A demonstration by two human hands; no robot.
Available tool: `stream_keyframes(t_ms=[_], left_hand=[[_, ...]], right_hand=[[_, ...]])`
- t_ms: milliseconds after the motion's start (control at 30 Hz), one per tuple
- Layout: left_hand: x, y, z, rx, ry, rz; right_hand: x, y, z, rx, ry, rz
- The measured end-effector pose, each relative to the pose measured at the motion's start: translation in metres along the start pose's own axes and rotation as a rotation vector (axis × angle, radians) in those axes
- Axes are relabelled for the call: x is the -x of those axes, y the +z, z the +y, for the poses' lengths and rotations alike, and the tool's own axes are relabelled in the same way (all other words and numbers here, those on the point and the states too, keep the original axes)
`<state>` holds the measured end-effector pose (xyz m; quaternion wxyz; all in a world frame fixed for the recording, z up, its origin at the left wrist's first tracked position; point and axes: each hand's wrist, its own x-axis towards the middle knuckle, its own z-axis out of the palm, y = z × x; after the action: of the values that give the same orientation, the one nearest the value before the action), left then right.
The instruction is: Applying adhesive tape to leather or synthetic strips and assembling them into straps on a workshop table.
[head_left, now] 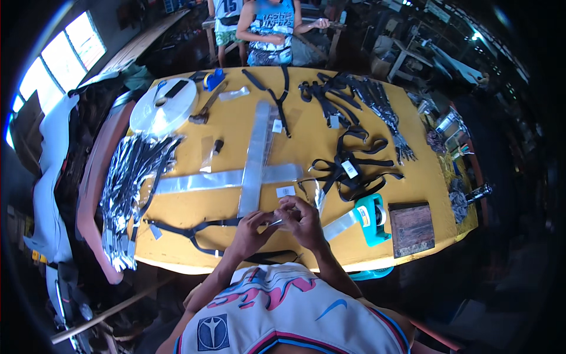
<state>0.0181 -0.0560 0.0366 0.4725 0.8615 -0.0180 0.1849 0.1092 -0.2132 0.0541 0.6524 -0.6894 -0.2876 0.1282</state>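
Observation:
My left hand [253,234] and my right hand [300,224] come together over the near middle of the table, fingers pinched. Between the fingertips shows a thin whitish piece [276,223], too small to name surely. A black strap harness [191,231] lies on the table to the left; one of its straps runs up to my left hand, and I cannot tell if it is gripped. A white printed card [286,192] lies just beyond my right hand. Long clear plastic sleeves [252,177] lie crossed beyond my left hand. Right of my right hand stands a teal tape dispenser [371,219].
Black strap harnesses [348,162] with white tags lie at right. Bundles of packaged straps [138,189] cover the left edge. A white reel [162,109], a hammer [206,109] and a blue tape dispenser [214,79] sit far left. A wooden block [411,230] lies right; people [271,32] stand beyond.

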Motion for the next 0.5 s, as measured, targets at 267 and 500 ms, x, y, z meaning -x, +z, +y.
stream_keyframes(t_ms=[267, 500], left_hand=[[0.018, -0.018, 0.006, 0.045, -0.142, 0.206], [0.037, -0.024, -0.006, 0.126, -0.152, 0.327]], right_hand=[[-0.019, -0.021, -0.013, 0.068, -0.02, 0.133], [-0.034, -0.042, -0.011, -1.142, -0.002, -0.007]])
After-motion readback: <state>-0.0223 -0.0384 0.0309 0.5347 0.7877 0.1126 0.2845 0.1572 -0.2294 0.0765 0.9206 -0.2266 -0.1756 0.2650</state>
